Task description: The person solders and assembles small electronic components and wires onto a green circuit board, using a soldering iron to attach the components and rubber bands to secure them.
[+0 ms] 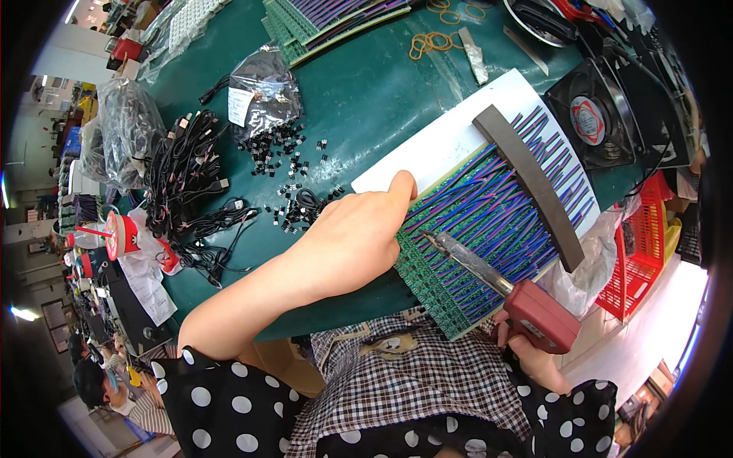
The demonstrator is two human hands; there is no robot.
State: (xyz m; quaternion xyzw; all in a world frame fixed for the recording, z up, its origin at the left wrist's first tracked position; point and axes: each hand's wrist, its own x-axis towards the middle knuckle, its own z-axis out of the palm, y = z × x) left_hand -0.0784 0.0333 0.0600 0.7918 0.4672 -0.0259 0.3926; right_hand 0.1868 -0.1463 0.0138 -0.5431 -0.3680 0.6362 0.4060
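In my right hand (534, 360) is a soldering iron (489, 267) with a dark red handle. Its tip points up and left, over the green circuit board panel (435, 301). Rows of blue, red and dark wires (466, 191) lie across the board. A dark curved bar (531, 183) rests across them, with white paper (450, 137) beneath. At the board's left edge, my left hand (359, 240) is closed, its back toward me. Its curled fingers are near the iron's tip, and what they hold is hidden.
Small black parts (279, 153) are scattered left of the board, by a plastic bag (267, 91) and black cables (183, 175). More wired boards (328, 27) lie at the back. A fan (592, 114) stands right, above a red basket (637, 252). Rubber bands (431, 44) lie far off.
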